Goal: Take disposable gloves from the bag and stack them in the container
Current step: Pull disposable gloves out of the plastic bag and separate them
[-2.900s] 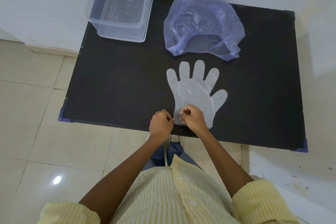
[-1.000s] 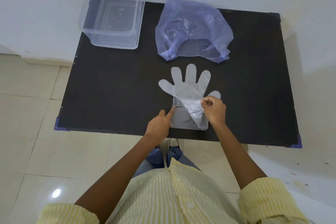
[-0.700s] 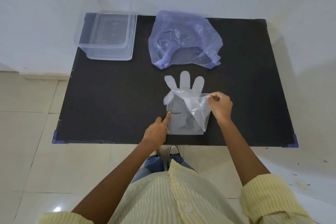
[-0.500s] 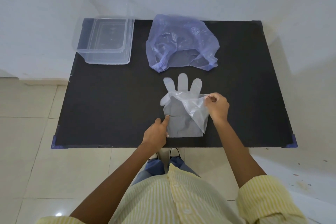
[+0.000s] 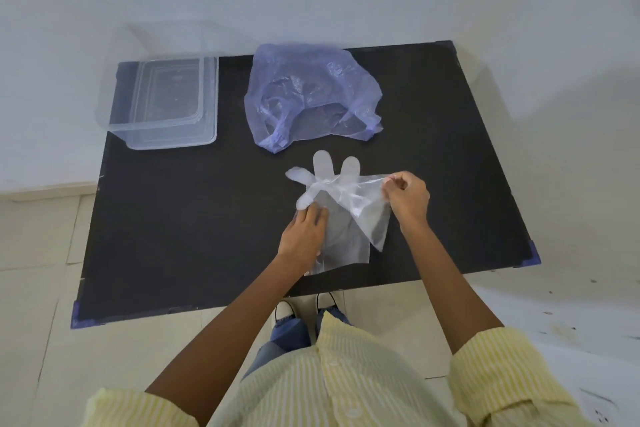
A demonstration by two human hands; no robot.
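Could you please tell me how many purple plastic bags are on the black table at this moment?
1. The purple bag lies crumpled at the table's far edge, right of the clear container. Nothing suggests another is hidden.

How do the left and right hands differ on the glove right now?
The left hand lies flat, fingers spread, pressing the lower glove layer onto the table; the right hand is curled in a pinch, lifting a thin layer off it. The left hand sits at the glove's left edge; the right hand holds film at the upper right. Both touch the same clear glove.
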